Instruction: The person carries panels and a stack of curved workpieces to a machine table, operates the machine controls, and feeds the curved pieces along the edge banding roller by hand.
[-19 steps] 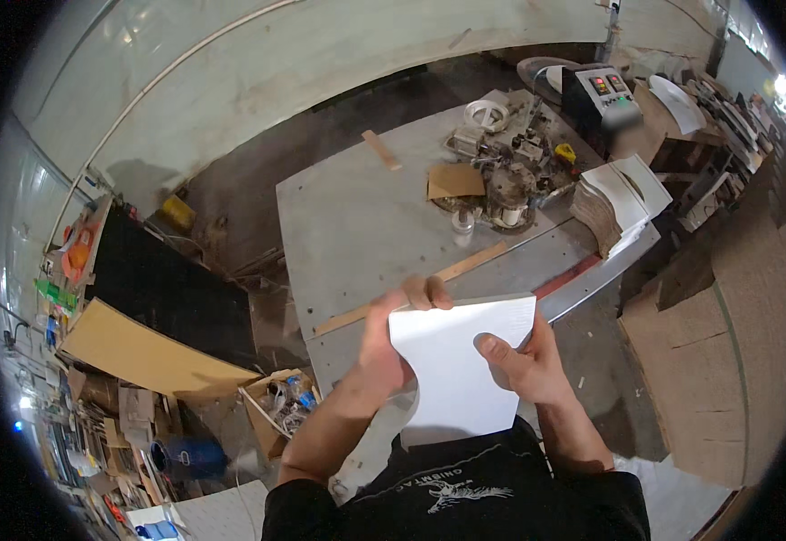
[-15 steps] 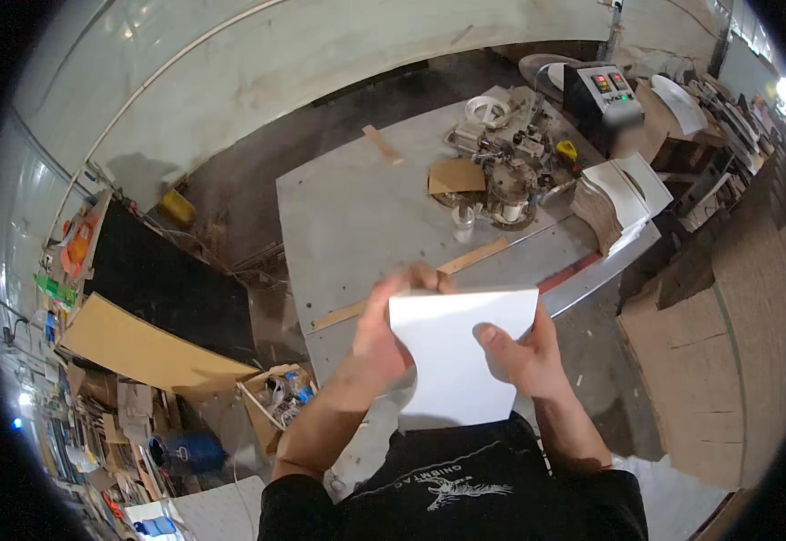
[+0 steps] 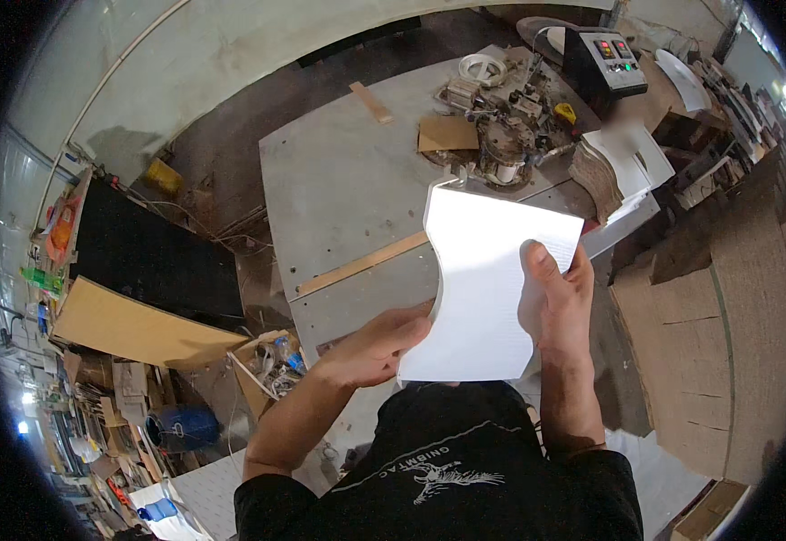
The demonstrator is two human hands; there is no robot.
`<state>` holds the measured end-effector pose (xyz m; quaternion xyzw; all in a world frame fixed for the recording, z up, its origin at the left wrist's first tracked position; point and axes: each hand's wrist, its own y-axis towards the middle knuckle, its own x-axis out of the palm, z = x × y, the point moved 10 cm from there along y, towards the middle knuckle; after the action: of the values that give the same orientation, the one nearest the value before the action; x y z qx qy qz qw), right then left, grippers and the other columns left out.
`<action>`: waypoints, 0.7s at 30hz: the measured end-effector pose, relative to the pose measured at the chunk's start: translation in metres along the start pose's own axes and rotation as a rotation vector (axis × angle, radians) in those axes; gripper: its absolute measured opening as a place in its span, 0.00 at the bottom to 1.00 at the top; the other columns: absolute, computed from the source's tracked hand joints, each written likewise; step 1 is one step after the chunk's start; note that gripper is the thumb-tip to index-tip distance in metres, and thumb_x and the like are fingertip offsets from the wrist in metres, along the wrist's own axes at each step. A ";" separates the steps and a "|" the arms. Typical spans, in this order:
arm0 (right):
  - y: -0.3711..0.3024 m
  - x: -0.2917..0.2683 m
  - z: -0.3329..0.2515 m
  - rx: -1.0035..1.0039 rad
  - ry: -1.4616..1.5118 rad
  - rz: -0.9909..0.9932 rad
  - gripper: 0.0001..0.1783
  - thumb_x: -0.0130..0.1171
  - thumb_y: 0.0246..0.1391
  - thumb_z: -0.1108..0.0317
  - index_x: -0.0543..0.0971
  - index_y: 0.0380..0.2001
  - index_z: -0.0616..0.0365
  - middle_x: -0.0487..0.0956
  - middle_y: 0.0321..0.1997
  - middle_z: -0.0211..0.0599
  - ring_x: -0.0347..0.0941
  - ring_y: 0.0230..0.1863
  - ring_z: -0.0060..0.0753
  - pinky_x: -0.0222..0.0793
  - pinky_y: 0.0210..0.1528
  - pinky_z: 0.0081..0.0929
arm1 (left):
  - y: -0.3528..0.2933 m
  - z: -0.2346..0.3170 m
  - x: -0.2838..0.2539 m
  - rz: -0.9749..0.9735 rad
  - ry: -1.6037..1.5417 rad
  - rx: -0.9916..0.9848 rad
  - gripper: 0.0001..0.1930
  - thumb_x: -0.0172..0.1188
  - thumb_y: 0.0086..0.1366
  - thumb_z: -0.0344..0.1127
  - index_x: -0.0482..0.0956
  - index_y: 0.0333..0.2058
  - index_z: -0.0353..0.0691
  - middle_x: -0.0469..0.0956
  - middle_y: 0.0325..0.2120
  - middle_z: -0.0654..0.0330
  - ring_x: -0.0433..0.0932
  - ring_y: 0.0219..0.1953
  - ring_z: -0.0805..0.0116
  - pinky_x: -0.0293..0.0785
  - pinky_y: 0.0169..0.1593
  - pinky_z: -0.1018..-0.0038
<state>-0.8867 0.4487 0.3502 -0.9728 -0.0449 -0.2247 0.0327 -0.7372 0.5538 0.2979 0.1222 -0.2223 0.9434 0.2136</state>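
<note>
Head view: the right hand (image 3: 560, 293) is gripping the white, curved-sided slab (image 3: 483, 288), thumb pressing its face; the left hand (image 3: 379, 347) is meeting its lower left edge — whether it is gripping, I cannot tell. The slab is hanging between torso and flat grey table (image 3: 348, 198) — supporting both edges is probably steadying it best.

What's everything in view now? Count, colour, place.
white piece: one, layers unclear, white, centre
table: one, grey, ahead
wood strips: two, tan, on table
machinery: count unclear, metallic, table's far right
control box: one, black, right of machinery
stacked panels: uncountable, white, table's right
boards: uncountable, brown, right
long board: one, tan, left
dark panel: one, black, left
barrel: one, blue, lower left
clutter: uncountable, mixed, left
shirt: one, black, bottom
left hand: one, bare, piece's lower left
right hand: one, bare, gripping piece's right
</note>
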 end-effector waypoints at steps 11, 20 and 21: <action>0.025 -0.031 0.004 0.016 -0.273 0.218 0.19 0.57 0.60 0.65 0.75 0.48 0.69 0.79 0.41 0.38 0.73 0.40 0.25 0.68 0.44 0.23 | -0.001 -0.039 0.002 0.119 -0.674 0.145 0.32 0.47 0.72 0.54 0.60 0.61 0.31 0.67 0.58 0.40 0.76 0.53 0.46 0.78 0.54 0.48; 0.037 -0.043 -0.004 -0.019 -0.253 0.366 0.24 0.57 0.61 0.59 0.73 0.49 0.72 0.77 0.42 0.38 0.71 0.43 0.29 0.64 0.50 0.26 | 0.011 -0.062 -0.009 -0.037 -0.678 0.231 0.34 0.52 0.69 0.42 0.52 0.68 0.36 0.54 0.68 0.45 0.52 0.71 0.48 0.50 0.69 0.37; 0.042 -0.047 0.003 -0.026 -0.153 0.312 0.29 0.60 0.59 0.55 0.71 0.53 0.70 0.77 0.45 0.41 0.72 0.47 0.31 0.66 0.52 0.28 | 0.002 -0.036 -0.017 -0.020 -0.700 0.340 0.33 0.46 0.71 0.47 0.50 0.69 0.36 0.53 0.68 0.44 0.51 0.71 0.47 0.48 0.69 0.36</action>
<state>-0.9233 0.4035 0.3251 -0.9826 0.1073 -0.1426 0.0509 -0.7284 0.5634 0.2604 0.4724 -0.1209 0.8661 0.1105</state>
